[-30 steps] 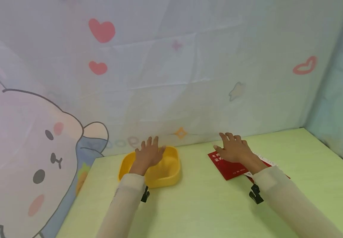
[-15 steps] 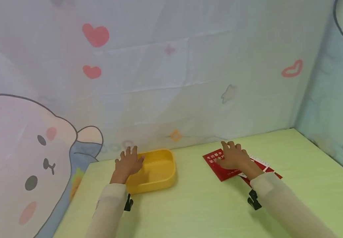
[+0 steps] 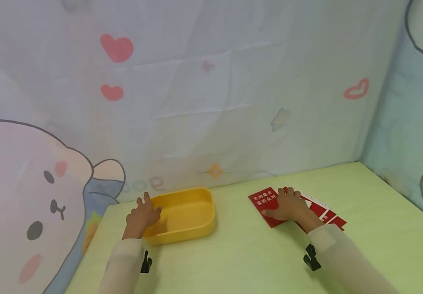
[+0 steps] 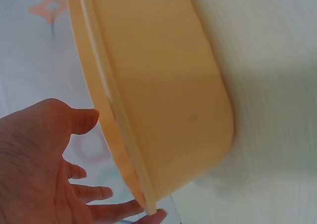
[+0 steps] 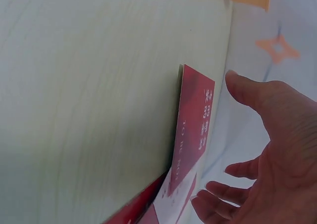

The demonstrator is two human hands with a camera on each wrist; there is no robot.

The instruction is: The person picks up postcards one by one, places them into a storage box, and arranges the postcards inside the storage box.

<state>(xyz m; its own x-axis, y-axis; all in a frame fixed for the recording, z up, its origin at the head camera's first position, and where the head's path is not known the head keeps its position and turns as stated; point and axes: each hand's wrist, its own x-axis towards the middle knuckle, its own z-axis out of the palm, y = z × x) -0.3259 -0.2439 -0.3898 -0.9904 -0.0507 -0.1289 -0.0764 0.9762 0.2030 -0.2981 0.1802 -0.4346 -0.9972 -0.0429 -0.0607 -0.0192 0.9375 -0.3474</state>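
Observation:
A yellow plastic tray sits on the left part of the table. My left hand is at its left end, fingers spread; in the left wrist view the fingers reach the rim at one corner, gripping nothing. Several red and white printed cards lie fanned in a loose pile on the right. Over the pile hovers my right hand, its fingers loosely bent. In the right wrist view that hand is apart from the top red card, with nothing in its grasp.
Pale green table runs under everything. A cloth backdrop with hearts and a cartoon animal rises right behind it, and another cloth side closes the right.
My left hand has moved left, from over the tray's inside to its left end. The right hand has come lower and closer over the cards. The head view has shifted slightly.

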